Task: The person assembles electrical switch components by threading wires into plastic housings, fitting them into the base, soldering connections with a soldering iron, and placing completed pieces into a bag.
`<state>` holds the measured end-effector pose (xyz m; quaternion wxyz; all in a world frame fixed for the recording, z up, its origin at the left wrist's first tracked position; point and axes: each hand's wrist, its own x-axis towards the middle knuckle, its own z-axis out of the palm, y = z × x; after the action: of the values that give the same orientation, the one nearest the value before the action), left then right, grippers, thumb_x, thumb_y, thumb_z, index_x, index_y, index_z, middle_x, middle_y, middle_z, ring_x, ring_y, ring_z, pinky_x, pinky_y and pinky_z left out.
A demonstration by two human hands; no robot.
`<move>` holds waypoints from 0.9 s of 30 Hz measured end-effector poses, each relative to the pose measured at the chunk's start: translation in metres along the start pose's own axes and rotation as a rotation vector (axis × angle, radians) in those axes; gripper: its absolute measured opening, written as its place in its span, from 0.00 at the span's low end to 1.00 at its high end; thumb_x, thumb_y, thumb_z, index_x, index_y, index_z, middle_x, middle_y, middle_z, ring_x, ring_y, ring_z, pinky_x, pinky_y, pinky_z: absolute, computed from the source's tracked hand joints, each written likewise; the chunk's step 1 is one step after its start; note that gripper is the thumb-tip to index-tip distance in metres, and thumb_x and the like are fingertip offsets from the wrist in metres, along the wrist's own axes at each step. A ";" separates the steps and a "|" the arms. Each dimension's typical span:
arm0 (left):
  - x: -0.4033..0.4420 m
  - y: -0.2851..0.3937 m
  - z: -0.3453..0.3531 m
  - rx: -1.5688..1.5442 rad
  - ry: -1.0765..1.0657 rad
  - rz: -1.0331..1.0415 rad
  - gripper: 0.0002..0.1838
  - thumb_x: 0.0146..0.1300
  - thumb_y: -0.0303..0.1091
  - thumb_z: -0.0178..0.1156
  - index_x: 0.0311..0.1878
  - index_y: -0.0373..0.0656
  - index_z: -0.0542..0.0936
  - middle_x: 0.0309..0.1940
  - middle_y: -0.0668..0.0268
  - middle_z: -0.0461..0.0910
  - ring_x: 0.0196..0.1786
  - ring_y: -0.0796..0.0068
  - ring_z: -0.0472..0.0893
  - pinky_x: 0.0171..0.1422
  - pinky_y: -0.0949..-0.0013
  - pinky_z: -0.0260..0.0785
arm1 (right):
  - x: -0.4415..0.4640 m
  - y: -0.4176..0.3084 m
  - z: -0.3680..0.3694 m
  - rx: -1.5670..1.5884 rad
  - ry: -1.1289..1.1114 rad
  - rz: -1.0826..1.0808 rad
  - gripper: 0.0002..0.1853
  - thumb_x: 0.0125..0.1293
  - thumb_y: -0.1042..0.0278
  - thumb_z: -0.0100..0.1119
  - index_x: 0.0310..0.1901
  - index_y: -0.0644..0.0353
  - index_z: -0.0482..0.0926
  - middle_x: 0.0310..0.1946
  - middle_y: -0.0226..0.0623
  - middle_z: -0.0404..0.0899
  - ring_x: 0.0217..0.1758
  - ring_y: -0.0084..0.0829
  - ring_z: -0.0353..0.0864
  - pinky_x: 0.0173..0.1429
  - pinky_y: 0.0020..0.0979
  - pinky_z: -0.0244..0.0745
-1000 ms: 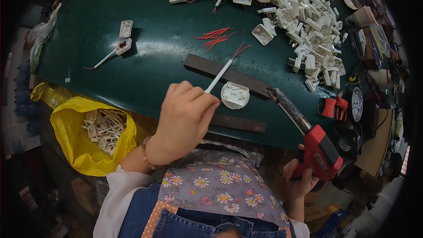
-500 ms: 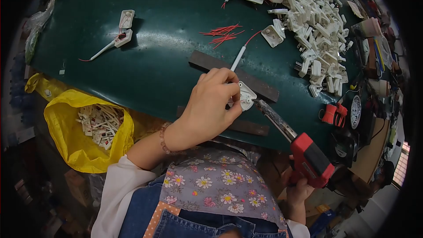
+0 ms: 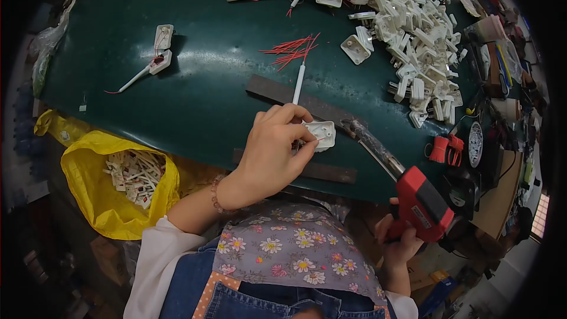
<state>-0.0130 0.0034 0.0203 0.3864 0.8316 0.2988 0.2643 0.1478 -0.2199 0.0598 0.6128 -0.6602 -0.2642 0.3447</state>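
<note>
My left hand is closed in a pinch over a small white plastic casing, which sits between two dark bars; a thin red wire seems to run at the fingertips. From the casing's far side a white cable stretches away, red wire at its end. My right hand grips the handle of a red and black soldering gun. Its metal tip points at the far bar, a little right of the casing and apart from it. Loose red wires lie beyond the cable.
A large pile of white casings covers the right back of the green table. One wired casing lies at left. The far dark bar and near bar flank the work. A yellow bag holds finished-looking white pieces.
The soldering gun's tip has moved off the casing to the right. The casing has turned and shows its open inside, and its cable now points more directly away. The view has shifted slightly.
</note>
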 end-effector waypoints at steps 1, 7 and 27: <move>0.000 0.001 0.002 0.001 0.000 -0.003 0.03 0.50 0.25 0.65 0.29 0.39 0.81 0.37 0.65 0.78 0.39 0.65 0.76 0.47 0.66 0.62 | -0.006 0.005 -0.012 -0.043 -0.059 0.013 0.40 0.62 0.35 0.54 0.54 0.71 0.66 0.30 0.44 0.78 0.11 0.24 0.67 0.16 0.25 0.62; 0.003 0.006 0.009 0.003 0.001 -0.091 0.04 0.44 0.26 0.65 0.23 0.40 0.79 0.37 0.64 0.76 0.42 0.64 0.73 0.46 0.63 0.60 | -0.017 0.000 -0.020 -0.163 -0.102 0.025 0.41 0.59 0.33 0.58 0.56 0.67 0.69 0.46 0.47 0.78 0.16 0.23 0.71 0.18 0.24 0.63; 0.006 0.001 0.011 -0.018 -0.024 -0.069 0.04 0.45 0.24 0.64 0.24 0.38 0.77 0.36 0.64 0.74 0.42 0.62 0.72 0.48 0.63 0.65 | -0.014 0.010 -0.033 -0.374 -0.165 -0.085 0.32 0.62 0.43 0.58 0.55 0.66 0.71 0.34 0.38 0.77 0.15 0.21 0.67 0.17 0.22 0.57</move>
<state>-0.0012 0.0011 0.0163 0.4064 0.8203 0.3204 0.2435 0.1639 -0.2530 0.0517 0.4698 -0.7201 -0.4005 0.3166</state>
